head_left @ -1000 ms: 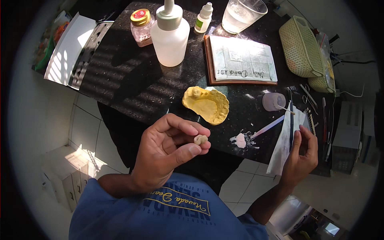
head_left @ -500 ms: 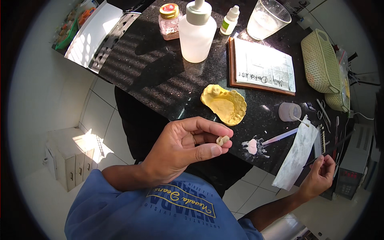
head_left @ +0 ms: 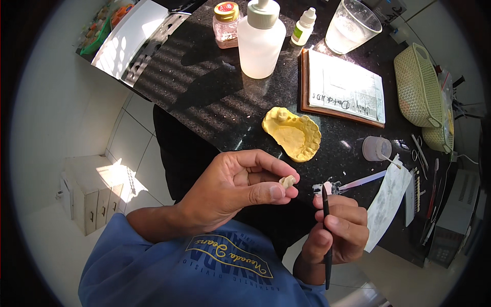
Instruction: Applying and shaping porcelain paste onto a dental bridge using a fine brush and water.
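Note:
My left hand (head_left: 240, 189) pinches a small cream tooth-shaped piece (head_left: 286, 181) between thumb and fingers. My right hand (head_left: 335, 235), just to its right, grips a slim black tool (head_left: 326, 240) upright, tip pointing away from me. A yellow dental cast (head_left: 290, 134) lies on the dark speckled countertop (head_left: 199, 117) beyond my hands. A smear of pink-white paste (head_left: 326, 187) is partly behind the tool, beside a pale translucent stick (head_left: 360, 178). A small translucent cup (head_left: 376, 149) holding a thin stick stands behind the paste.
A white bottle (head_left: 258, 46), pink jar (head_left: 226, 30), dropper bottle (head_left: 303, 30) and glass (head_left: 348, 28) stand at the back. A clipped paper pad (head_left: 345, 84), woven baskets (head_left: 417, 87), tissue (head_left: 383, 204), several tools (head_left: 434, 189) and grey appliance (head_left: 450, 230) occupy the right. Left: white sheet (head_left: 117, 38), cabinet (head_left: 94, 189).
My right hand has come leftward from the tissue at the right to beside my left hand, bringing the black tool with it. The view has shifted, so the countertop items appear farther right.

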Action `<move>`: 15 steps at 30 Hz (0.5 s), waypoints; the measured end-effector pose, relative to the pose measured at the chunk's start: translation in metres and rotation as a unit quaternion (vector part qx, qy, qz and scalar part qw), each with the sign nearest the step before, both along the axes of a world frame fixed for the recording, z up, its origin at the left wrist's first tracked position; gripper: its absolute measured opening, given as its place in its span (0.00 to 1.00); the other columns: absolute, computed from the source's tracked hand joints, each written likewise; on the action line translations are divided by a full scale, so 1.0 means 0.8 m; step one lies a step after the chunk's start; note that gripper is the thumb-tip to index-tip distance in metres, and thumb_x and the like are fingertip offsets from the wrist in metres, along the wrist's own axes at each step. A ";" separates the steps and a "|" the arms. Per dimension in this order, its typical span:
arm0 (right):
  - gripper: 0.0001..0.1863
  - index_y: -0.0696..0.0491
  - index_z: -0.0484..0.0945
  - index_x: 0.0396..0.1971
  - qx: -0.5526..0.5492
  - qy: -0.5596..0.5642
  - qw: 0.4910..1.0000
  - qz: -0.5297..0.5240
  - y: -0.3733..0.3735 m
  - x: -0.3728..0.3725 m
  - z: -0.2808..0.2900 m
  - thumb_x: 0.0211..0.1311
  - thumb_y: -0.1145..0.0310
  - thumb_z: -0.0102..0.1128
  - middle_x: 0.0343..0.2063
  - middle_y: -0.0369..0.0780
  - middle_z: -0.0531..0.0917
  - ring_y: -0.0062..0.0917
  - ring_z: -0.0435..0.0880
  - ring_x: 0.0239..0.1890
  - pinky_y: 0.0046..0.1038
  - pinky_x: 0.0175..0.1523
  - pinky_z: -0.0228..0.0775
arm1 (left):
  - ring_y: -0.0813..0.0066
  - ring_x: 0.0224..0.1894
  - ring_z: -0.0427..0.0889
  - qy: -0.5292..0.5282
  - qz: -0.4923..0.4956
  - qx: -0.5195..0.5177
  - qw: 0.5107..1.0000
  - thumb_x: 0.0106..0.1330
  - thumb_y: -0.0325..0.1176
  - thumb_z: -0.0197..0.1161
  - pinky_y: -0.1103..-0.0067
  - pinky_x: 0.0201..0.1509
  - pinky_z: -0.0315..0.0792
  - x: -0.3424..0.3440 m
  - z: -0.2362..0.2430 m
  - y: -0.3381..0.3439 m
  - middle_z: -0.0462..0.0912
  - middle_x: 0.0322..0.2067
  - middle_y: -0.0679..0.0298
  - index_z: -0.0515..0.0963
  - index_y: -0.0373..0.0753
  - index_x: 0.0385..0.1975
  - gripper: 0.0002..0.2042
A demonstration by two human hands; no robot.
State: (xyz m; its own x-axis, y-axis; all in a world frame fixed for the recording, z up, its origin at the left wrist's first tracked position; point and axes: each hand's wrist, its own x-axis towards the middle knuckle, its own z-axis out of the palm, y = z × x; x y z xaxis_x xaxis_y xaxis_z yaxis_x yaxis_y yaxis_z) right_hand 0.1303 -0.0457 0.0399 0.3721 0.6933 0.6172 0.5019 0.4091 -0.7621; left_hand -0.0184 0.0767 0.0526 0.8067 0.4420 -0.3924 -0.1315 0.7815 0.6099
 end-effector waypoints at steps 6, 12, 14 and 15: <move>0.14 0.56 0.73 0.32 0.013 0.073 0.996 0.043 0.017 -0.007 -0.012 0.44 0.81 0.66 0.25 0.43 0.79 0.45 0.84 0.39 0.44 0.48 0.78 | 0.72 0.44 0.81 -0.018 0.010 -0.005 1.000 0.59 0.23 0.64 0.76 0.50 0.78 0.000 -0.004 -0.004 0.76 0.44 0.54 0.74 0.31 0.43 0.12; 0.12 0.55 0.71 0.33 -0.011 0.057 0.995 0.084 0.015 -0.001 -0.014 0.49 0.77 0.64 0.24 0.42 0.77 0.47 0.82 0.43 0.46 0.54 0.73 | 0.71 0.45 0.80 -0.018 0.004 0.019 1.000 0.59 0.21 0.63 0.76 0.52 0.77 0.000 -0.005 -0.001 0.76 0.44 0.54 0.75 0.30 0.42 0.12; 0.11 0.55 0.68 0.34 -0.029 0.031 0.994 0.098 0.014 0.001 -0.013 0.55 0.74 0.61 0.24 0.42 0.76 0.46 0.81 0.46 0.47 0.57 0.69 | 0.70 0.46 0.80 -0.025 0.006 0.023 0.999 0.59 0.20 0.63 0.76 0.53 0.77 0.001 -0.006 -0.001 0.76 0.44 0.54 0.75 0.30 0.42 0.11; 0.11 0.55 0.68 0.34 -0.032 0.027 0.994 0.101 0.013 0.002 -0.012 0.55 0.74 0.61 0.24 0.42 0.76 0.46 0.81 0.46 0.47 0.58 0.69 | 0.70 0.46 0.79 -0.032 0.007 0.029 0.999 0.58 0.19 0.62 0.75 0.53 0.76 0.001 -0.006 -0.001 0.76 0.43 0.54 0.75 0.30 0.42 0.11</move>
